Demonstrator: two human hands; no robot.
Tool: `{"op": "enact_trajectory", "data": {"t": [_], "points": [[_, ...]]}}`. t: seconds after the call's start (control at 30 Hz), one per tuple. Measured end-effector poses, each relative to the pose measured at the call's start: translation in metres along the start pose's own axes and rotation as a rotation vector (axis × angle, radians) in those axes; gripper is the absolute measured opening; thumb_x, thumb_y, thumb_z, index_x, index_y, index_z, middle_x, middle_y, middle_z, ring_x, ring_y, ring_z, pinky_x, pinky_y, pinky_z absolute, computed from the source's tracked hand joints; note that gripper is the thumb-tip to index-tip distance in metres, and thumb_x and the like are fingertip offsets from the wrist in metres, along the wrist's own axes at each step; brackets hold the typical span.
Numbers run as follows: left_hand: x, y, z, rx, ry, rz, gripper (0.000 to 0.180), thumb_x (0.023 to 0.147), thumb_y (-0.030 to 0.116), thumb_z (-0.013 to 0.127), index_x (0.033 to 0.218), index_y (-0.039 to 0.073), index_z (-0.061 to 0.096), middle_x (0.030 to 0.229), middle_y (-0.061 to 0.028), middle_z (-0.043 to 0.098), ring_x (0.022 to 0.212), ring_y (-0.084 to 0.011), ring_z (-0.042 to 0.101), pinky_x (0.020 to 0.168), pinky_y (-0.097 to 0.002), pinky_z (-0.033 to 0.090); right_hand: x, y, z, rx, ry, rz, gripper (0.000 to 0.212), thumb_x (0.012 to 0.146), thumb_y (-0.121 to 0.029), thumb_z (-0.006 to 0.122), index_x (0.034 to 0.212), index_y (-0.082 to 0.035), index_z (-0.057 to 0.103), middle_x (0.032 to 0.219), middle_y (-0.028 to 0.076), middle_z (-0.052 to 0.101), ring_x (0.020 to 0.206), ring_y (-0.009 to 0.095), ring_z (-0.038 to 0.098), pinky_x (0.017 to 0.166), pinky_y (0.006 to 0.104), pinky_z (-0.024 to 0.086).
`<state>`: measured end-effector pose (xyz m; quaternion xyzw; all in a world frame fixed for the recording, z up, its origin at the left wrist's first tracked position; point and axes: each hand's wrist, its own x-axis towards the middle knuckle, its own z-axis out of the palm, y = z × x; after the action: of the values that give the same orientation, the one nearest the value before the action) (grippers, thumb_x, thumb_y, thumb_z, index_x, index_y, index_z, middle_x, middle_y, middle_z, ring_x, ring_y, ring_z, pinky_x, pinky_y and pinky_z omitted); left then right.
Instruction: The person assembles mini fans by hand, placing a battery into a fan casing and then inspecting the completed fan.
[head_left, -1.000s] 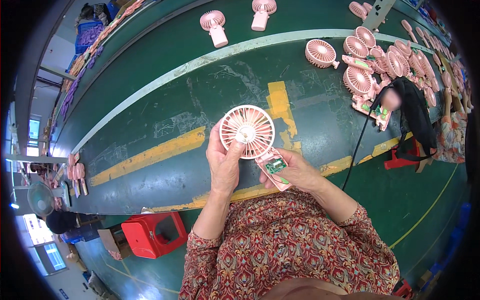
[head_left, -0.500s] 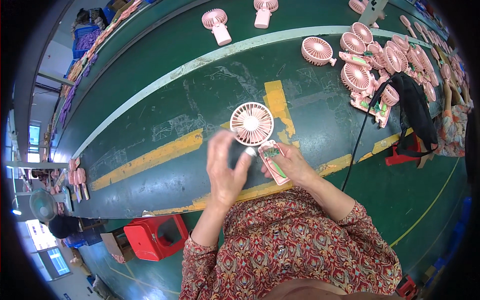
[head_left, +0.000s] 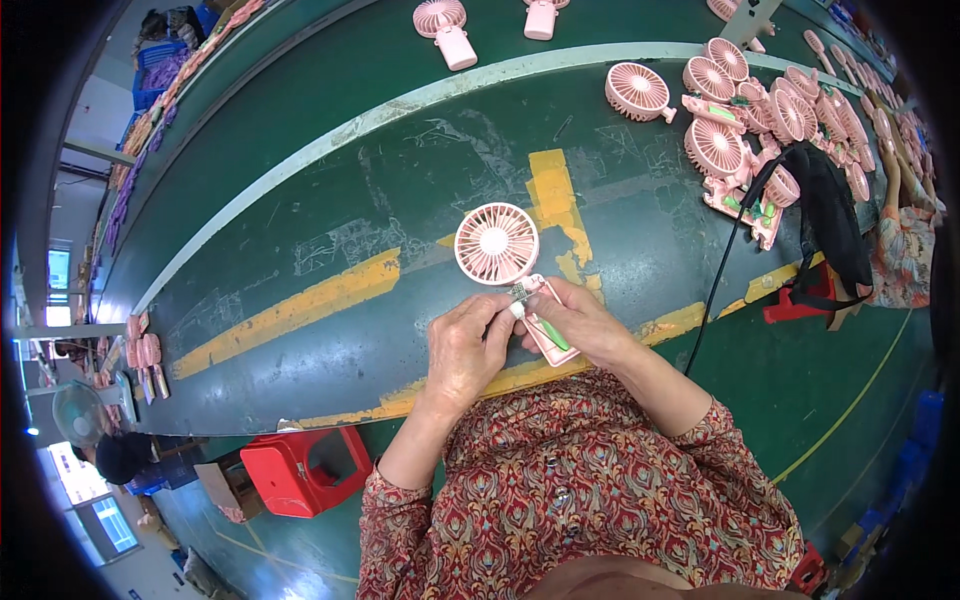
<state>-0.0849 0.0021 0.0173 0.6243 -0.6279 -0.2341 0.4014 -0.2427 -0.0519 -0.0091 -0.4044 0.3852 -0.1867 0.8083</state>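
Observation:
A pink handheld fan lies at the near edge of the table, its round slatted head [head_left: 496,244] flat on the surface. Its handle [head_left: 562,358] is uncovered, showing a long green part [head_left: 552,335] inside. My right hand [head_left: 590,325] is closed around the handle, its thumb over the upper part. My left hand [head_left: 464,343] pinches at a small green circuit board [head_left: 521,292] where the handle meets the head. White material covers my left thumb tip. The left fingertips partly hide the board.
A heap of pink fan heads and opened handles [head_left: 715,148] lies at the right, beside a black strap [head_left: 840,230] and a dark cord. Two pink fans [head_left: 456,46] stand beyond the pale strip [head_left: 350,125]. Red stools [head_left: 305,470] are below the table; another person's arm [head_left: 892,190] is far right.
My left hand has moved right and closed its fingers at the circuit board, which now shows beside the fingertips. My right hand still holds the handle. The view has shifted slightly.

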Motion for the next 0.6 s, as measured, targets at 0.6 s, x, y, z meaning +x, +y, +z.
{"op": "enact_trajectory", "data": {"t": [0.6], "points": [[-0.007,-0.006,-0.002,0.065,-0.033,-0.037,0.006,0.079,0.001,0.060,0.085,0.001,0.059,0.077,-0.0140,0.061,0.067,-0.0318,0.061,0.059,-0.0387,0.049,0.007,0.006,0.004,0.276,0.047,-0.021,0.048,0.096,-0.042,0.043,0.113,0.002,0.050,0.091,0.011,0.062,0.076,0.018,0.065,0.065,0.0260,0.055]]}}
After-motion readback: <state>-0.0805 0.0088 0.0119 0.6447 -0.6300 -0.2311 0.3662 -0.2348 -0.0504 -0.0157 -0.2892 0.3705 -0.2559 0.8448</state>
